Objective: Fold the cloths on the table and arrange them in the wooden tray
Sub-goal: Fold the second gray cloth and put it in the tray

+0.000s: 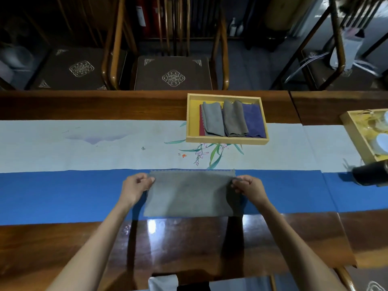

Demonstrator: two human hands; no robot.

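Note:
A grey cloth [190, 194] lies flat on the blue band of the table runner, folded over into a wide rectangle. My left hand [136, 185] pinches its far left corner and my right hand [248, 186] pinches its far right corner. Beyond it stands the wooden tray [227, 141] with a yellow floor. Inside lie folded cloths side by side: a red one [202, 124] mostly covered, a grey one [213, 119], a brownish grey one [234, 119] and a purple one [255, 120].
A painted pale runner [94, 145] covers the table's middle. At the right edge sit a second tray [357, 139] with teaware and a black cylinder [369, 175]. Wooden chairs [172, 74] stand behind the table. The glossy table edge [189, 244] is near me.

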